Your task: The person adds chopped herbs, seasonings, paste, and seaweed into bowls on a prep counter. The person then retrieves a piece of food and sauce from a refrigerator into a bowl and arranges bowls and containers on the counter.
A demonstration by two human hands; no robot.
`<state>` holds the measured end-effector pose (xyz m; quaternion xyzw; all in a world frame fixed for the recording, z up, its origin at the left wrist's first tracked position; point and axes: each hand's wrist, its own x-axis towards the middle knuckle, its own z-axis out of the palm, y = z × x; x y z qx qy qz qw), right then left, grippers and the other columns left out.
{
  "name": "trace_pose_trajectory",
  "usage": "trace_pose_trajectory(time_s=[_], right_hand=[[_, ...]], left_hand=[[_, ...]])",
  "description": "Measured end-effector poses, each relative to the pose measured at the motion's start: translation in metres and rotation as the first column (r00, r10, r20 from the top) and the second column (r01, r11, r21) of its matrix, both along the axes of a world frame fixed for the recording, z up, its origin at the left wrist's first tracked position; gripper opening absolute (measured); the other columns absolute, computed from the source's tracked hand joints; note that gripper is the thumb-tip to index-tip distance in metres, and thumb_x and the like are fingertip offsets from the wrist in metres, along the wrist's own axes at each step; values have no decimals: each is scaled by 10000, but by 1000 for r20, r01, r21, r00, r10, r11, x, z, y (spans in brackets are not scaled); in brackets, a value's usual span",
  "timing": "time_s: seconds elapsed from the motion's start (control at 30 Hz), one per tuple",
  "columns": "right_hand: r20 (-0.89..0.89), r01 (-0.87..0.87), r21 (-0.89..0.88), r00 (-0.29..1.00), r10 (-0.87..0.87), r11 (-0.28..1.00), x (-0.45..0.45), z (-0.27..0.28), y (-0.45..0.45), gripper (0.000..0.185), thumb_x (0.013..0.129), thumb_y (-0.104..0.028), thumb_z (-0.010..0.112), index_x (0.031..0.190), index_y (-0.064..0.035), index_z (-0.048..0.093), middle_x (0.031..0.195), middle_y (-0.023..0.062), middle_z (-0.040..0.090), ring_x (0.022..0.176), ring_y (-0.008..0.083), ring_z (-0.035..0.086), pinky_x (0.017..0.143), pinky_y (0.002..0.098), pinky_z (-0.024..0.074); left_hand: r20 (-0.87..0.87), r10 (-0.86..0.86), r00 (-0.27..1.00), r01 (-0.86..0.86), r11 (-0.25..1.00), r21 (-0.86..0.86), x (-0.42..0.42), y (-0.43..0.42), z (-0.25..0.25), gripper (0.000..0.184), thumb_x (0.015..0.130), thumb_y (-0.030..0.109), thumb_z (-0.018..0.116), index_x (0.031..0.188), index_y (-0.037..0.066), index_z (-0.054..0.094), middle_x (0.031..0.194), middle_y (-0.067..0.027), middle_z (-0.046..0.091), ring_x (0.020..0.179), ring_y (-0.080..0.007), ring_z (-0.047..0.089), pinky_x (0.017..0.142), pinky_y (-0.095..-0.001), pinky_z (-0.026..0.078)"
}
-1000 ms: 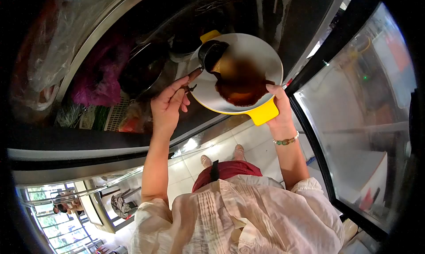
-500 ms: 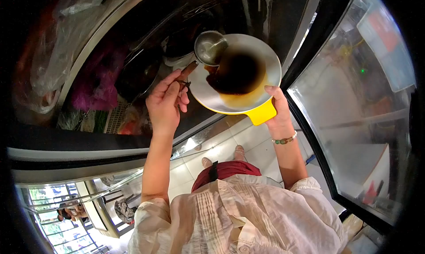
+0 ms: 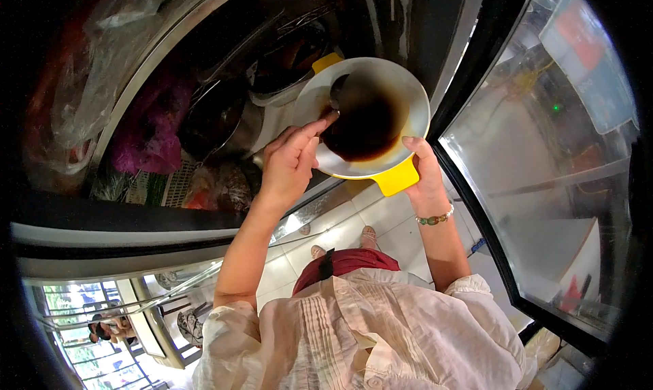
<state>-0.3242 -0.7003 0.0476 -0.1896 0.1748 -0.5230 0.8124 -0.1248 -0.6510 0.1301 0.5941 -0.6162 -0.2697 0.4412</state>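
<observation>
My right hand (image 3: 426, 172) grips a white bowl-shaped pot (image 3: 311, 94) by its yellow side handle, with the thumb over the rim. A second yellow handle shows at the pot's far side. Dark brown liquid (image 3: 367, 128) lies inside, with an amber edge. My left hand (image 3: 287, 164) is closed around the brown handle of a ladle (image 3: 332, 114), over the pot's left side. The ladle's cup is down at the dark liquid and mostly hard to make out.
The open fridge compartment holds a purple plastic bag (image 3: 153, 128), a dark pot (image 3: 216, 114), clear plastic bags (image 3: 109, 70) and a pale basket (image 3: 180, 179). A glass door (image 3: 537, 165) stands open at right. Tiled floor (image 3: 333, 220) lies below.
My left hand has moved right and over the pot, bringing the ladle's cup from the far left rim down to the liquid. The pot has shifted slightly; my right hand keeps its grip.
</observation>
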Motion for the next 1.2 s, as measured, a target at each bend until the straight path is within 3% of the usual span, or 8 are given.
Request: trace_pose_trajectory(time_s=[0.23, 0.53, 0.67, 0.73, 0.8, 1.0, 1.07, 1.2], right_hand=[[9, -1, 13, 1000, 0, 1000, 0, -3, 0, 332, 779, -126, 515, 1078, 16, 483, 1032, 120, 567, 912, 227, 569, 816, 331, 458], [-73, 47, 59, 996, -43, 997, -9, -6, 12, 368, 787, -160, 494, 1109, 14, 459, 1059, 133, 549, 940, 239, 554, 830, 348, 446], [-34, 21, 83, 999, -18, 996, -11, -15, 11, 376, 778, -151, 501, 1114, 12, 459, 1063, 133, 549, 938, 248, 554, 831, 357, 445], [-8, 13, 106, 1000, -12, 994, -13, -16, 15, 383, 772, -152, 506, 1116, 9, 460, 1063, 135, 549, 937, 250, 554, 831, 359, 446], [-20, 33, 137, 999, -31, 990, -12, -10, 17, 327, 785, -131, 477, 1078, 14, 470, 1027, 125, 559, 914, 242, 561, 818, 352, 447], [-67, 21, 77, 998, -16, 997, -20, -10, 22, 346, 781, -138, 469, 1087, 22, 471, 1027, 123, 559, 910, 228, 564, 807, 337, 454], [-90, 49, 69, 995, -43, 996, -19, 1, 25, 339, 780, -134, 468, 1080, 23, 475, 1024, 124, 560, 905, 223, 565, 803, 331, 454], [-117, 55, 47, 992, -49, 997, -24, 2, 33, 331, 776, -126, 466, 1068, 27, 477, 1015, 129, 560, 894, 216, 566, 792, 320, 455]], left_hand=[[-647, 117, 753, 9, 982, 188, 13, -5, 1, 216, 843, 57, 478, 1024, -34, 550, 708, -75, 571, 515, -83, 517, 405, -170, 384], [-865, 133, 484, -165, 985, 59, 56, -52, -11, 222, 840, 31, 473, 1037, -63, 516, 715, -124, 578, 533, -125, 530, 422, -189, 394], [-653, 232, 721, -306, 952, 0, 83, -103, -56, 275, 806, -10, 501, 1079, -29, 523, 723, -148, 583, 549, -185, 551, 462, -267, 443], [383, 263, 886, -90, 906, -413, 100, -117, -83, 339, 736, -26, 544, 1071, 25, 556, 700, -186, 576, 553, -238, 558, 507, -317, 471], [677, 394, 621, -4, 865, -501, 105, -125, -90, 398, 670, -49, 550, 1048, 69, 587, 741, -215, 560, 553, -272, 552, 540, -353, 481], [-183, 366, 912, -380, 924, -43, 77, -109, -60, 257, 805, -22, 468, 1055, -23, 531, 810, -125, 558, 559, -206, 536, 482, -321, 474], [-889, 344, 302, -447, 875, 187, 63, -102, -37, 204, 850, 21, 443, 1021, -67, 510, 762, -115, 555, 562, -178, 525, 452, -258, 450], [-974, 134, 185, -146, 983, 108, 53, -78, -17, 192, 830, 46, 485, 969, -84, 515, 745, -154, 556, 580, -171, 524, 455, -215, 434]])
